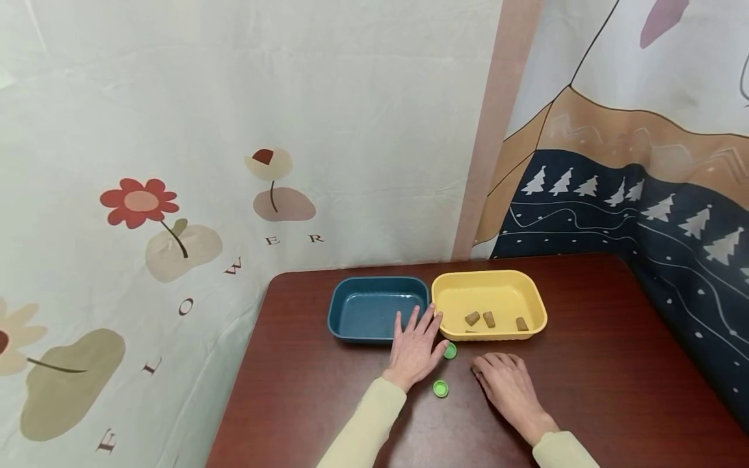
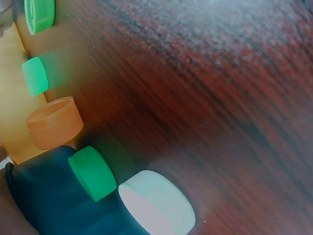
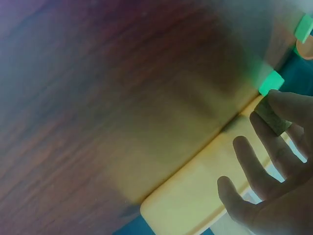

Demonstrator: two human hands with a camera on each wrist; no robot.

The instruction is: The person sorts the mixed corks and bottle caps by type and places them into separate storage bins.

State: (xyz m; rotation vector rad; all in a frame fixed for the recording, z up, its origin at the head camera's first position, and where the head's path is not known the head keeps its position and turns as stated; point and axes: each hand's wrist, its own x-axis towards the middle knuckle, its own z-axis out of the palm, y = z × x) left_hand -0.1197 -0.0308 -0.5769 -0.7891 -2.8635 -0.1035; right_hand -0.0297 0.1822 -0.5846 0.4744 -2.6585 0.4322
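Though head-hidden, orange cap shows wrist-side.

I see a reddish-brown desk, its surface streaked with grain. Behind it I make out a pale cloth printed with flowers and letters, edged by a pink strip; right of that, white trees stand on navy below tan hills.

On the pale wall covering, dark serif capitals spell FLOWER along a curve: F sits at eight o'clock in the head view, L at one o'clock from it, O at one from L, W at two from O, E at two from W, R at three from E
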